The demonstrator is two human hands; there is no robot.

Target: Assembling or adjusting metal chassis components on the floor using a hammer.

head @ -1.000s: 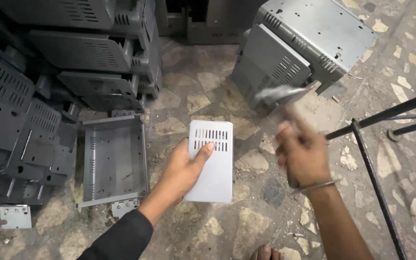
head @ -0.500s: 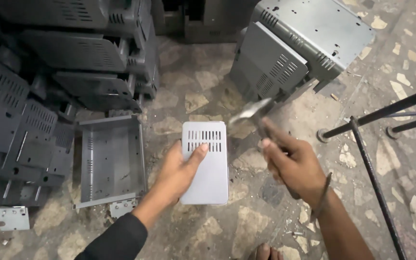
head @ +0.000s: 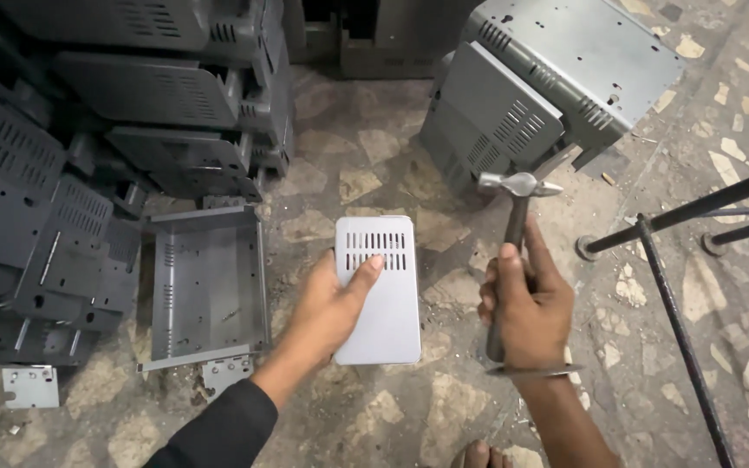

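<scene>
A person's left hand presses a vented grey metal cover plate flat on the stone floor, steadying it, while the right hand grips a raised hammer.

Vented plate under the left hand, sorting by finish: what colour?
Light grey vented plate, plain with dark slots; head view.

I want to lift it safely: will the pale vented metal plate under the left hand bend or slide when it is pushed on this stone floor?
The vented metal plate looks like thin sheet with folded edges, so probably stiff and light. Lying flat on the floor, it should slide rather than tip. The left hand presses it; edges may be sharp.
</scene>
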